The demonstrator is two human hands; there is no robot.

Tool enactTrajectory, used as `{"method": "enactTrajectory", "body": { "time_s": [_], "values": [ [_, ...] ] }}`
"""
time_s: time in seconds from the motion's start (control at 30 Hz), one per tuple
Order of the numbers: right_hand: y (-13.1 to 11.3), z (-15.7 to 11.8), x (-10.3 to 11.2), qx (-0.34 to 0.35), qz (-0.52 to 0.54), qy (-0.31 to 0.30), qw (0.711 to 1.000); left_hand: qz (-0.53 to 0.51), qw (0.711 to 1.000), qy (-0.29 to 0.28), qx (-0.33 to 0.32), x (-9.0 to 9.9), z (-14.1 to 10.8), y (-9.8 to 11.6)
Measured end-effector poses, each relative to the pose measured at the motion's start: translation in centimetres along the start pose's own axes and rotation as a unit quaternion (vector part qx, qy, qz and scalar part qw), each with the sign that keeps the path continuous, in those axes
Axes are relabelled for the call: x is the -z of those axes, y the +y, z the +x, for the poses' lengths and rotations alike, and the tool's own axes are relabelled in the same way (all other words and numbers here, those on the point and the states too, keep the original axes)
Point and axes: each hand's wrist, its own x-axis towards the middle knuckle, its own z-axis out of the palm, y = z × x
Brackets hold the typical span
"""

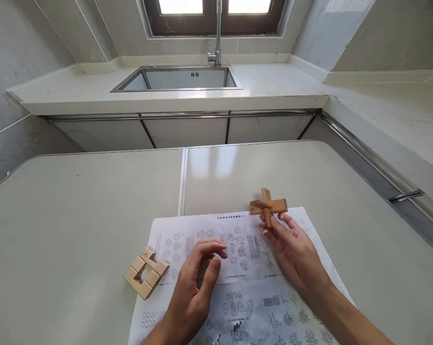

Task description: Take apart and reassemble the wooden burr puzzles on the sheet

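Note:
My right hand grips a brown wooden interlocking puzzle by its lower arm, between thumb and fingers. The puzzle is a cross of crossed bars, held up over the top right edge of a printed sheet. Nothing is in my left hand, which hovers over the middle of the sheet with curved fingers and the thumb apart. To its left, a pale wooden block puzzle with a square hole rests partly on the sheet's left edge.
The sheet carries rows of small line drawings and lies on a light table with a seam. Beyond the table stands a white counter with a sink and tap. A metal rail runs along the right.

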Motion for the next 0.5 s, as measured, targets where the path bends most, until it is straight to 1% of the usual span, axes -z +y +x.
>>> {"method": "enactTrajectory", "body": {
  "time_s": [0.1, 0.17, 0.23, 0.3, 0.4, 0.5],
  "values": [
    [-0.1, 0.4, 0.3, 0.041, 0.011, 0.071, 0.997, 0.013, 1.0, -0.009, -0.011, -0.1, -0.1, 0.0],
    [-0.1, 0.5, 0.3, 0.067, 0.019, 0.095, 0.993, 0.013, 1.0, -0.009, -0.013, -0.1, -0.1, 0.0],
    [-0.2, 0.4, 0.3, 0.094, 0.023, 0.103, 0.99, 0.01, 1.0, -0.01, -0.015, -0.1, -0.1, 0.1],
    [-0.3, 0.1, 0.1, 0.118, 0.015, 0.097, 0.988, 0.007, 1.0, -0.014, -0.017, -0.2, 0.0, 0.2],
    [-0.2, -0.6, -0.3, 0.134, -0.032, 0.064, 0.988, 0.006, 1.0, -0.02, -0.015, -0.1, 0.1, 0.5],
    [0.4, -1.5, -0.7, 0.12, -0.108, -0.007, 0.987, 0.016, 0.999, -0.026, -0.011, -0.1, 0.2, 0.5]
  ]
}}
